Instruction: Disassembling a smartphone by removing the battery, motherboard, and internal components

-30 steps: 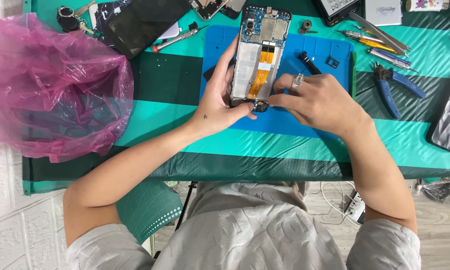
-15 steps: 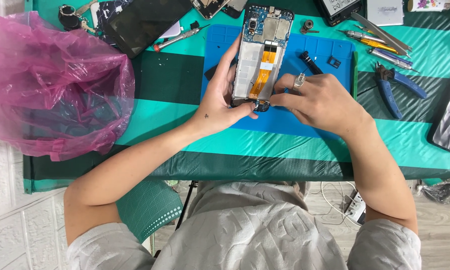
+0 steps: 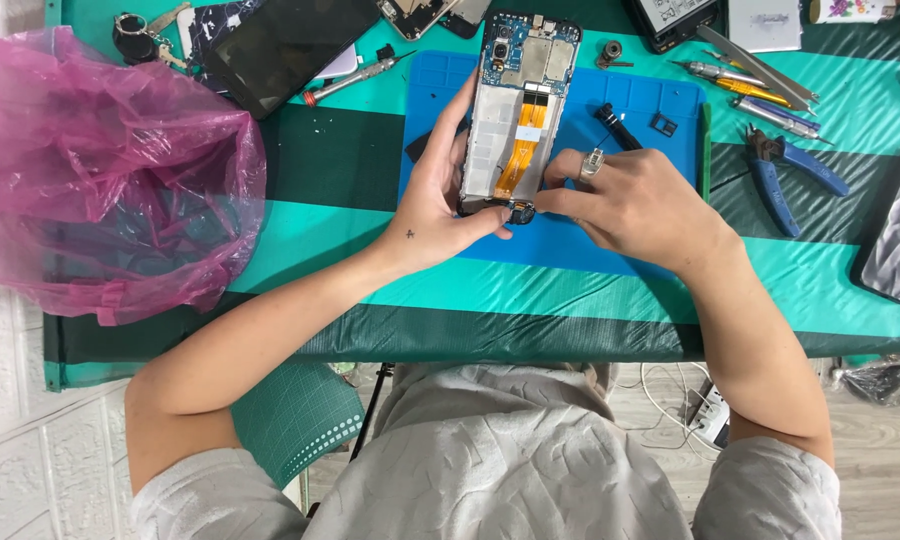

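Almost nothing has shifted over the last second: the opened phone (image 3: 518,110) lies as before on the blue mat (image 3: 660,150), so the work at its near end looks like slow, fine fiddling. The left hand (image 3: 438,205) clasps the phone's left edge, thumb at the bottom corner; the right hand (image 3: 630,200) has its fingers pinched narrow on the bottom part. Room is tight: pliers (image 3: 785,175) and tweezers (image 3: 760,70) crowd the right, a pink plastic bag (image 3: 100,180) the left.
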